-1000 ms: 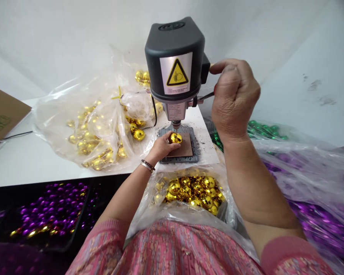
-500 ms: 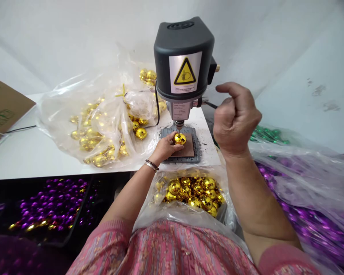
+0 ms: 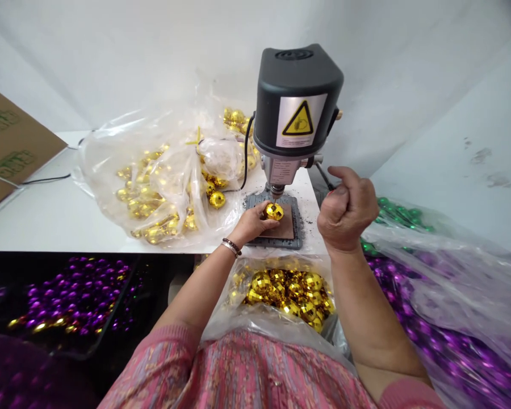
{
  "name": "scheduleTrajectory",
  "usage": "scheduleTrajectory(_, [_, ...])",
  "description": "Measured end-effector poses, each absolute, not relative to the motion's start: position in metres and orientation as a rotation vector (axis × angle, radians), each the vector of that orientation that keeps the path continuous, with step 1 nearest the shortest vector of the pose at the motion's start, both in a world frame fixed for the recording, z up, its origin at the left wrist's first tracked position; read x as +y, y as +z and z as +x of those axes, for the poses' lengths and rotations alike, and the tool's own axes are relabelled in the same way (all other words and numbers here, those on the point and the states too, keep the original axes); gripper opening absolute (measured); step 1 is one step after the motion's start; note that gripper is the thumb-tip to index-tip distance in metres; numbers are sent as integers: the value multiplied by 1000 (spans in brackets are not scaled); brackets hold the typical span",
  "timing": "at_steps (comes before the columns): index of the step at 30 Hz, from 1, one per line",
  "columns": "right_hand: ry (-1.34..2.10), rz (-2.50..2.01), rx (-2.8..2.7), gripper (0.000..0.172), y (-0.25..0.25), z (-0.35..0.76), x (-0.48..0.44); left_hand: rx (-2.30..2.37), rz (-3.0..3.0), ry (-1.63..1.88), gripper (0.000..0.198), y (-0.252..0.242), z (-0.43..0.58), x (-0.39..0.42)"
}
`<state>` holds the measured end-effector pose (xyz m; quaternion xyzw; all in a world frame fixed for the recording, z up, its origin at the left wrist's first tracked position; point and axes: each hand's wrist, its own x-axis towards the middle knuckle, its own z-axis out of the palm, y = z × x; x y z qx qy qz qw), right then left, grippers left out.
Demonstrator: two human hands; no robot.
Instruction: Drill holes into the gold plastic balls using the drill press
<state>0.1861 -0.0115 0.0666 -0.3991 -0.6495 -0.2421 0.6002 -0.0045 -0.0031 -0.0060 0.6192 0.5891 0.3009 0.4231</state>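
Observation:
My left hand [image 3: 255, 222] pinches a shiny gold mirrored ball [image 3: 275, 212] between thumb and fingers. The ball rests on a brown board [image 3: 283, 228] on the grey base [image 3: 296, 241] of a small bench drill press [image 3: 298, 96]. Directly above it is the drill chuck [image 3: 276, 191], close to its top; how deep the bit sits I cannot make out. My right hand [image 3: 348, 210] is closed on the end of the feed lever [image 3: 323, 176], right of the drill head, index finger partly raised.
Before me an open plastic bag [image 3: 255, 318] holds gold balls [image 3: 293, 289]. A large clear bag [image 3: 106, 165] of gold balls lies left of the drill on the white table [image 3: 34, 233]. Purple balls [image 3: 68, 295] lie lower left; bagged purple [image 3: 443, 346] and green balls [image 3: 404, 215] are right.
My right hand has come down and closer to the drill press, swinging the lever lower. The chuck sits nearer the ball. My left hand keeps its hold, and the whole view has shifted.

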Motion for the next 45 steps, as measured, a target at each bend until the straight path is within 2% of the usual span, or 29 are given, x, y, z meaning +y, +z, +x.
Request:
scheduleTrajectory(7, [-569, -890, -1471, 35, 64, 184, -9, 1522, 1587, 756, 74, -6, -4, -5])
scheduleTrajectory(14, [-488, -835, -1495, 35, 41, 185, -11, 1513, 1593, 744, 72, -8, -5, -5])
scheduleTrajectory(19, [-399, -884, -1380, 37, 89, 182, 4, 1518, 1585, 786, 71, -12, -4, -3])
scheduleTrajectory(24, [-137, -1038, -1362, 39, 145, 179, 26, 1404, 1512, 775, 62, -4, -12, -24])
scheduleTrajectory(28, [-79, -1058, -1334, 41, 147, 178, 27, 1210, 1527, 631, 78, 6, -33, -43])
scheduleTrajectory(30, [-71, -1050, -1340, 44, 144, 178, 26, 1350, 1571, 698, 66, 12, -48, -40])
scheduleTrajectory(32, [-73, -1048, -1343, 45, 143, 178, 25, 1651, 1615, 832, 45, 17, -64, -27])
scheduleTrajectory(33, [-79, -1048, -1338, 46, 143, 178, 24, 1828, 1622, 887, 41, 19, -72, -18])
scheduleTrajectory(36, [-106, -1049, -1316, 46, 144, 175, 21, 2268, 1595, 758, 42, 20, -94, 9])
scheduleTrajectory(40, [-137, -1048, -1307, 45, 145, 173, 17, 2352, 1512, 363, 48, 12, -106, 24])
scheduleTrajectory(42, [-141, -1043, -1306, 43, 145, 172, 15, 2331, 1530, 349, 53, 9, -105, 22])
scheduleTrajectory(45, [-127, -1046, -1306, 43, 145, 173, 16, 2335, 1552, 472, 49, 13, -98, 14])
